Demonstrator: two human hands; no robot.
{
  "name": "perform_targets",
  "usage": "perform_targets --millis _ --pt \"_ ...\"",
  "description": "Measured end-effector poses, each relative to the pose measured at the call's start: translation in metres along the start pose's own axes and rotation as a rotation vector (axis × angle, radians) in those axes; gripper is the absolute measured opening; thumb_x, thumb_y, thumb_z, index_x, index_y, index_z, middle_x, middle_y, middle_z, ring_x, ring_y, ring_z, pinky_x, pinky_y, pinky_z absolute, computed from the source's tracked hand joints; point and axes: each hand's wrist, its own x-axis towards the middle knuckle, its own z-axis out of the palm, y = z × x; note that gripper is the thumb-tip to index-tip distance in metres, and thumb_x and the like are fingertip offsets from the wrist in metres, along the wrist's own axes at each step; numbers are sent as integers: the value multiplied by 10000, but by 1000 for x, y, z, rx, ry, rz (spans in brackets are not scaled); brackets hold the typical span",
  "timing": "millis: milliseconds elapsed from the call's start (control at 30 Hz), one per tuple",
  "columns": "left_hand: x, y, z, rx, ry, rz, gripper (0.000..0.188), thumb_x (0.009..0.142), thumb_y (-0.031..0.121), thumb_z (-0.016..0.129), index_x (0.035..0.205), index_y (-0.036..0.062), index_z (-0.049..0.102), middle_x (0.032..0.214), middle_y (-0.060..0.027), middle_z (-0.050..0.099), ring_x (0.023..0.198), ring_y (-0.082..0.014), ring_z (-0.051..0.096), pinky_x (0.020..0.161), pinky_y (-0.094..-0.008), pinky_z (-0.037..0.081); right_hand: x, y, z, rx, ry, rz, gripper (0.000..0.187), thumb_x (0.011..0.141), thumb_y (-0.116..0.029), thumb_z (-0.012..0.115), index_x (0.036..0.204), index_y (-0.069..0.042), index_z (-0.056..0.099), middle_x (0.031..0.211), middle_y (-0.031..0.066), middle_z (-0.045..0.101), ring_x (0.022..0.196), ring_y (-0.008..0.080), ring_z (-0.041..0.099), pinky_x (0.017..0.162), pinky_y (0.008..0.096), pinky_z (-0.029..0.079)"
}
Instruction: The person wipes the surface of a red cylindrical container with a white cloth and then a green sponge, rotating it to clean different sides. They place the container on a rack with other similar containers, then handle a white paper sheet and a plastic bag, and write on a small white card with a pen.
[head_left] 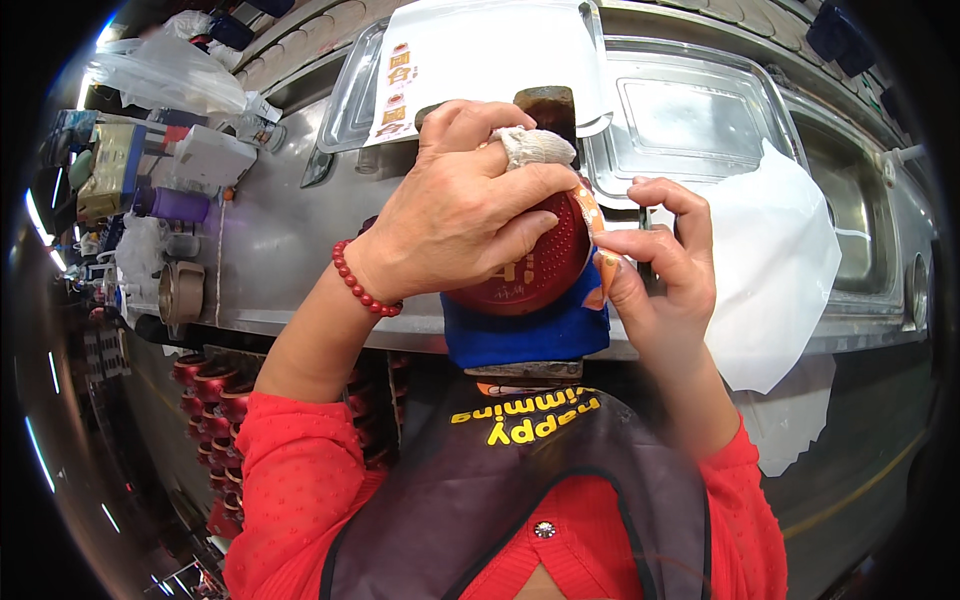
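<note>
A dark red round vessel (520,285) with gold marks rests on a blue cloth (520,335) right in front of me. My left hand (470,205) lies across its top with bent fingers, and a bunched white knit cloth (538,147) sits at its fingers. The left fingertips reach the upper end of an orange strip with pale spots (588,215), which runs along the vessel's right side. Lower down, the thumb and fingers of my right hand (665,255) pinch this strip, whose end hangs loose. My left hand hides much of the vessel.
Beyond the vessel, a printed white sheet (490,60) covers a metal tray (350,90). An inverted-looking metal tray (690,110) lies right of it, by a white sheet (765,265) and a sink (870,220). A brown mug (182,292) stands left; several red vessels (215,400) are stacked below.
</note>
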Motion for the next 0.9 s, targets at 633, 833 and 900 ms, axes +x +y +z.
perform_targets --millis 633,833,900 --pt "19 7 13 255 30 130 150 756 119 727 883 120 646 850 -47 671 1081 -263 607 1035 -495 402 2 5 -1 80 21 51 169 824 -38 737 993 -34 752 1177 195 575 1132 296 574 936 366 469" --pt "15 4 10 215 38 138 191 763 74 704 946 120 681 893 -50 689 1088 -268 603 1023 -490 410 4 5 -5 18 -2 -5 171 823 -32 736 994 -29 749 1179 196 566 1130 294 578 920 364 477" --pt "12 2 6 111 40 82 266 766 71 699 1027 123 703 965 -57 703 1112 -279 593 1029 -481 404 2 2 -7 32 -25 24 183 817 -25 740 999 -33 747 1181 183 556 1124 291 579 911 371 484"
